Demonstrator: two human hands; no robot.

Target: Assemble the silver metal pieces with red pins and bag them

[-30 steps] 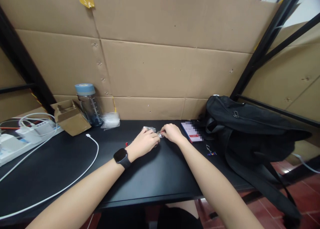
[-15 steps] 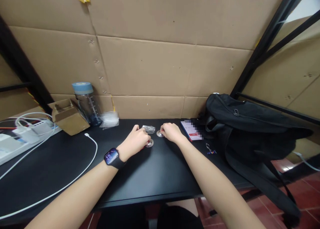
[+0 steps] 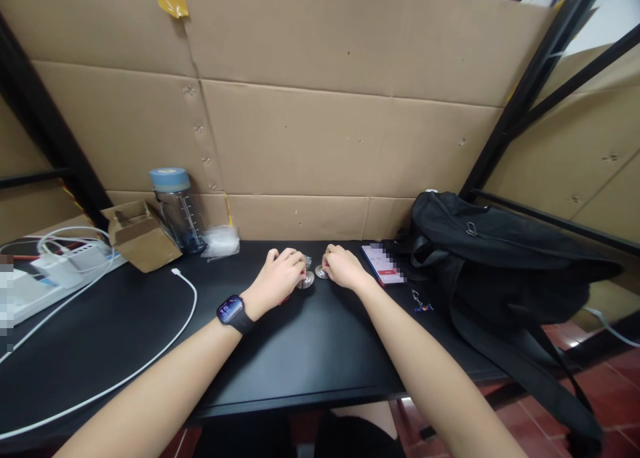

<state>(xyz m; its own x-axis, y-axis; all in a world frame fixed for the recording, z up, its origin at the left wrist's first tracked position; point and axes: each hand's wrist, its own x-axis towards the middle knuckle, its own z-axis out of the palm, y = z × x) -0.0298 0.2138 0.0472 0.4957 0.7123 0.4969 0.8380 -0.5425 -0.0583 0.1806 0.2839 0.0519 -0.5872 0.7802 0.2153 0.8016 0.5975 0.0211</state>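
Note:
My left hand [image 3: 281,279], with a watch on its wrist, pinches a small clear round disc [image 3: 306,281] just above or on the black table. Close on its right, my right hand [image 3: 342,266] has its fingertips closed on a second clear disc [image 3: 321,271]. A narrow gap separates the two discs. Something red shows under the left hand's fingers, too small to make out. Behind the left fingertips lies a crinkled clear wrapper [image 3: 308,261], mostly covered by the hand.
On the black table [image 3: 300,358] lie a phone [image 3: 385,265], a keyring [image 3: 421,303], a black bag [image 3: 500,265], plastic packets [image 3: 221,242] and a white cable [image 3: 192,298]. A bottle [image 3: 177,211], an open carton [image 3: 143,238] and a power strip [image 3: 95,271] stand left. Cardboard rises behind.
My left hand has moved slightly right with its disc, nearer the other disc, and now covers most of the wrapper. The right hand has barely moved. The camera view has shifted a little.

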